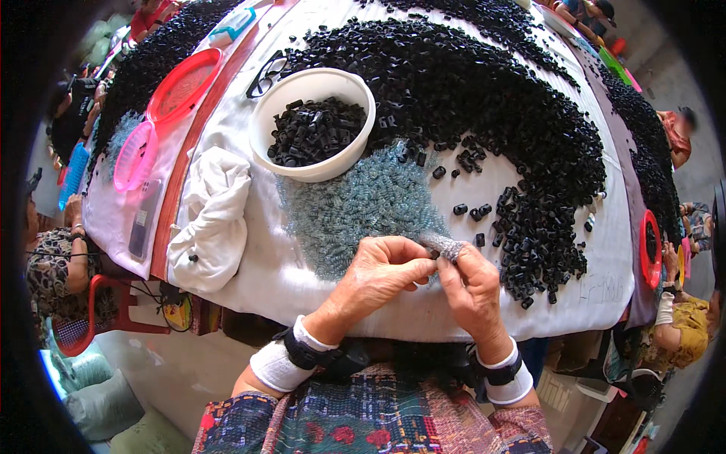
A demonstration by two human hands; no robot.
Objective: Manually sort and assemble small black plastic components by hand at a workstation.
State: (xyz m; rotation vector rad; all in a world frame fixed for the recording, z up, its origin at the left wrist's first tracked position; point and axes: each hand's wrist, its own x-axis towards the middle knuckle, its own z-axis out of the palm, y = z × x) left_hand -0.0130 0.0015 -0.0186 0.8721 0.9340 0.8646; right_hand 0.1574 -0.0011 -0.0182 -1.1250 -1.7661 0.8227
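My left hand [382, 266] and my right hand [473, 286] meet above the near edge of the table, thumbs and index fingers pinched together. Something small and dark shows between the fingertips, too covered to name. Grey knitted cloth [445, 245] wraps a finger of my right hand. Just beyond my hands spreads a pile of small bluish wire springs [363, 212]. A white bowl [354, 157] of small black plastic parts [318, 130] sits at the far left edge of the springs. Loose black parts [522, 250] lie to the right of my right hand.
A large heap of black parts [484, 68] covers the table's far side. On the left lie a crumpled white cloth [215, 219], eyeglasses [266, 74], a phone [144, 219], a pink basket [136, 157] and a red tray [184, 85]. Other people sit around the tables.
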